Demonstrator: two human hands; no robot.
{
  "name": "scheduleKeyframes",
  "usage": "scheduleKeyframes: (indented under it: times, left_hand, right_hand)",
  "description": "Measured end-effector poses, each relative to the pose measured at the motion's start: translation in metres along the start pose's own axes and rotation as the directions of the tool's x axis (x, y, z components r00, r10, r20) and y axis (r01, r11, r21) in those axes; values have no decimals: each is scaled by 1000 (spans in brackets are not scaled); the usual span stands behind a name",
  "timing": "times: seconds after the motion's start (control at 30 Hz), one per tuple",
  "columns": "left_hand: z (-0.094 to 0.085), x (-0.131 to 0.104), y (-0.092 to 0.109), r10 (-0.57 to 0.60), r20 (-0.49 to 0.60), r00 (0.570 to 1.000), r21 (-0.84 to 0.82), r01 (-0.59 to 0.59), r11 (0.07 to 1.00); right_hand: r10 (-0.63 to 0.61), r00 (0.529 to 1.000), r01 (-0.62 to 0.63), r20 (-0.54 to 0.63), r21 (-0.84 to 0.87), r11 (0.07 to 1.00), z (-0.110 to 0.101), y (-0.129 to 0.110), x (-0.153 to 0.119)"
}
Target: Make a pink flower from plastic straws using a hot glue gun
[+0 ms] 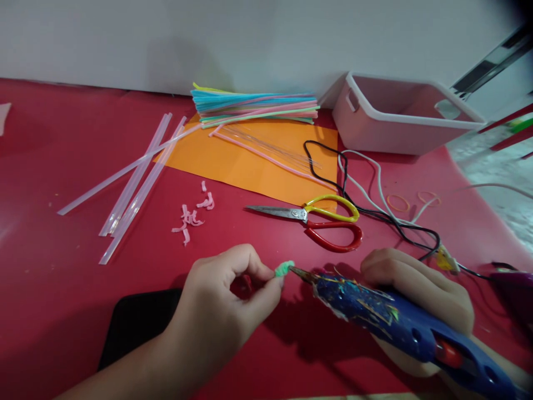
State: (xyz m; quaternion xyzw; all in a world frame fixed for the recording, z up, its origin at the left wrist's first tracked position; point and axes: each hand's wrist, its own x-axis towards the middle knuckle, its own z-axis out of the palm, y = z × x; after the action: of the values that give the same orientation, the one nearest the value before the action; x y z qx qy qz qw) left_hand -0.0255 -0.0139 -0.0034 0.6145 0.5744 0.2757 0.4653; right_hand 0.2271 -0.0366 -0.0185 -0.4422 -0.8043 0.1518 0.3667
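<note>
Between thumb and forefinger, my left hand [227,297] pinches a small green piece of pipe cleaner [283,269], rolled or bent up tight. My right hand [420,294] is wrapped round a blue glue gun [375,308], its body crusted with dried glue and coloured fibres. The gun's metal nozzle points left and meets the right end of the green piece, or lies just beside it. Just beyond both hands lie scissors [306,214] with one yellow and one red handle. Small pink curled bits [191,218] are scattered ahead of my left hand.
Clear glue sticks [141,178] lie at the left. A bundle of coloured pipe cleaners [254,106] rests at the back by an orange sheet [266,166]. A pink bin [383,130] stands back right. Cables [391,216] cross the right side; a black phone [137,322] lies under my left forearm.
</note>
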Motion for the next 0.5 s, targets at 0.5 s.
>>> scheduleKeyframes:
  times: [0.5]
  left_hand:
    - [-1,2,6,-162,20,987,-170,163,972]
  right_hand:
    - [-51,998,52,36,-25,998,-2,5,2]
